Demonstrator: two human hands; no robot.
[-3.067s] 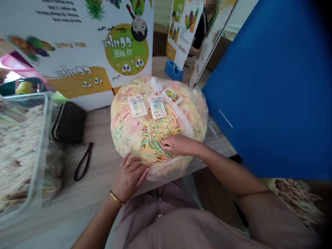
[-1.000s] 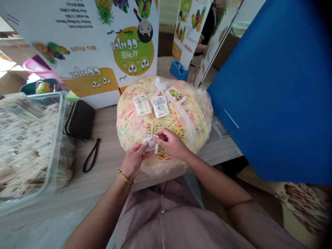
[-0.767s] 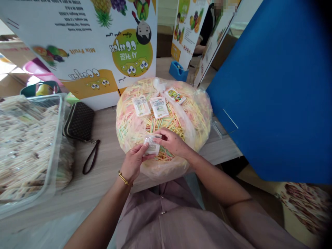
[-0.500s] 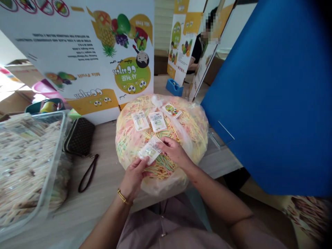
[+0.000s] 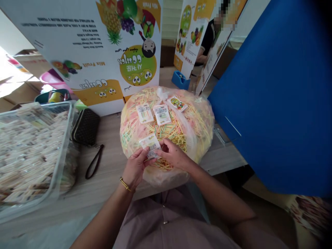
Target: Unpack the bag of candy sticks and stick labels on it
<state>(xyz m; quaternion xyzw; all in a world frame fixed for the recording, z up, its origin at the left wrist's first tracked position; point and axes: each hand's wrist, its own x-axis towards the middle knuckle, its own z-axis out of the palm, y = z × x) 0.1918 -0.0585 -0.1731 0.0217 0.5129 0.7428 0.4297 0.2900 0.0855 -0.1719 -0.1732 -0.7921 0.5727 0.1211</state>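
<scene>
A small white printed candy packet [image 5: 149, 141] is held over a large clear plastic bag [image 5: 193, 138] full of thin pastel candy sticks [image 5: 169, 131]. My left hand [image 5: 135, 166] pinches the packet's lower left part between thumb and fingers. At its lower right edge, the fingertips of my right hand [image 5: 175, 155] are closed on the packet. Farther back on the bag lie a packet with coloured stripes [image 5: 145, 113], another white packet [image 5: 162, 114] and a packet with a green and fruit print [image 5: 177, 103].
Left stands a clear plastic tub [image 5: 67, 124] heaped with packets. Beside it lies a dark wallet [image 5: 86, 126] with a strap. Printed cartons [image 5: 85, 76] rise behind the bag, near a blue tape dispenser [image 5: 181, 80]. A blue panel [image 5: 275, 103] stands right. A person [image 5: 209, 38] sits beyond.
The packet has turned in my hands, and my right fingers have shifted from its upper right corner to its lower right edge. The view has tilted down slightly and shifted left.
</scene>
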